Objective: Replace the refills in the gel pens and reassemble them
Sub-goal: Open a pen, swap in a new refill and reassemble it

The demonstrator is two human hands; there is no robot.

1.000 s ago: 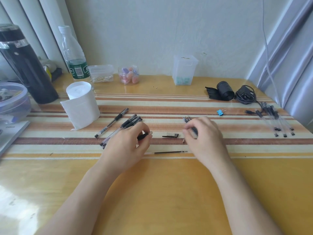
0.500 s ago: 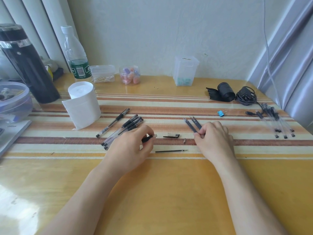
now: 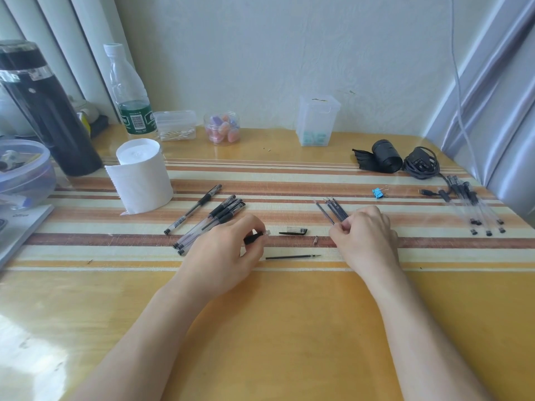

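My left hand (image 3: 223, 253) is closed around an open pen barrel (image 3: 256, 237), whose black grip and clear end stick out to the right. My right hand (image 3: 366, 235) pinches the near ends of a small bunch of dark refills (image 3: 333, 211) lying on the striped mat. A loose refill (image 3: 292, 257) lies between my hands near the mat's front edge. A pen cap (image 3: 293, 232) and a small pen tip (image 3: 315, 240) rest just behind it. Several assembled gel pens (image 3: 214, 219) lie left of my left hand.
A toilet paper roll (image 3: 142, 178), a black flask (image 3: 46, 111), a water bottle (image 3: 130, 94) and small plastic containers (image 3: 317, 121) stand at the back. Several more pens (image 3: 474, 206), a black cable (image 3: 421, 166) and a blue binder clip (image 3: 378, 193) lie at the right.
My right hand has drawn back toward me along the refills, uncovering their far ends, and now pinches their near ends. The left hand has stayed put with the barrel.
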